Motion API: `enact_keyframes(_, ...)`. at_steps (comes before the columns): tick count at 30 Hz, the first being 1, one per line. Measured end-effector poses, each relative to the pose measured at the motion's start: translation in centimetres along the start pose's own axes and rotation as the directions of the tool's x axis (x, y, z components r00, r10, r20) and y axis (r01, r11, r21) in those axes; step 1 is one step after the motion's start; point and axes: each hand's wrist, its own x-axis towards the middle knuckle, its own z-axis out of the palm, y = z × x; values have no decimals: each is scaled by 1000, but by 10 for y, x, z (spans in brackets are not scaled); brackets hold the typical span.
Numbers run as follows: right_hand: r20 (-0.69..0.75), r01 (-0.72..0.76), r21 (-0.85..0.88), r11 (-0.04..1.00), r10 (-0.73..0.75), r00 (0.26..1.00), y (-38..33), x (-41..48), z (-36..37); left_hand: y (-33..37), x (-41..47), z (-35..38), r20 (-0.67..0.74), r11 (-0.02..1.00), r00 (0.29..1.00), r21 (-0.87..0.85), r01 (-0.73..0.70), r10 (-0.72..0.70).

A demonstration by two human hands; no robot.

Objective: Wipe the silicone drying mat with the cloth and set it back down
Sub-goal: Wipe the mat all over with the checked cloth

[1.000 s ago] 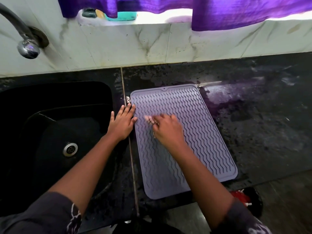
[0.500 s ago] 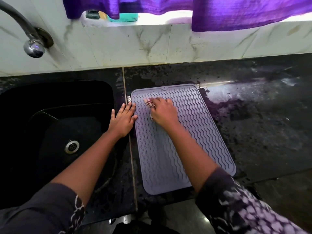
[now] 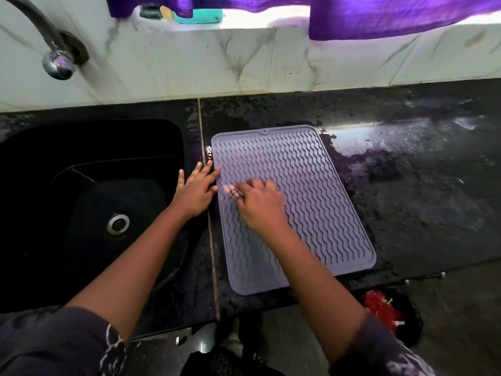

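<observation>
Matt ribbed silicone mat [image 3: 311,202] – glossy wet stone counter [image 3: 423,213] – chrome tap [image 3: 58,63].

Left hand [image 3: 196,192] flat against the mat's [image 3: 311,199] left edge, fingers straight, right hand [image 3: 257,204] curled round a cloth [image 3: 230,190] on the mat

A home kitchen: a black sink [image 3: 89,147] with a steel drain [image 3: 118,223] lies just left of the fingers [image 3: 203,175], a tap [image 3: 58,63] above it, marble wall tiles [image 3: 189,63] and a purple curtain [image 3: 393,14] beyond, wet dark stone tabletop [image 3: 420,199] to their right.
</observation>
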Motion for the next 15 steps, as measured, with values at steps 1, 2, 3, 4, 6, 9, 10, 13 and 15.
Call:
enact_keyframes(1, -29, 31, -67, 997, -33, 999, -6, 1, 9, 0, -5, 4, 0, 1000, 1000, -4, -3, 3)
enact_keyframes(2, -32, 64, -111, 992, -67, 997, -10, -3, 15, 0, -9, 7, 1, 1000, 1000, -17, -1, 1)
enact_keyframes(3, -19, 79, -141, 987, -82, 996, -12, -11, 19, 0, -10, 10, -1, 999, 1000, -34, 3, -3)
enact_keyframes(4, -7, 84, -147, 986, -86, 996, -12, -21, 20, 0, -9, 10, -1, 999, 1000, -44, 7, -7)
enact_keyframes(6, 17, 96, -121, 988, -95, 995, -7, -50, 21, -1, -9, 9, 14, 999, 1000, -49, 9, -8)
enact_keyframes(9, 129, 187, -69, 980, -177, 976, 6, -80, 10, -1, -9, 10, 13, 999, 1000, -46, 14, -13)
enact_keyframes(10, 181, 173, -25, 985, -166, 969, 7, -74, 2, 0, -10, 10, 19, 998, 1000, -55, 17, -16)
enact_keyframes(13, 156, 59, 97, 994, -73, 985, -1, -35, -7, 0, -9, 11, 42, 994, 999, -101, 29, -25)
enact_keyframes(15, 7, 36, 5, 999, -36, 999, -14, -20, 7, 0, -9, 10, 54, 994, 998, -106, 33, -28)
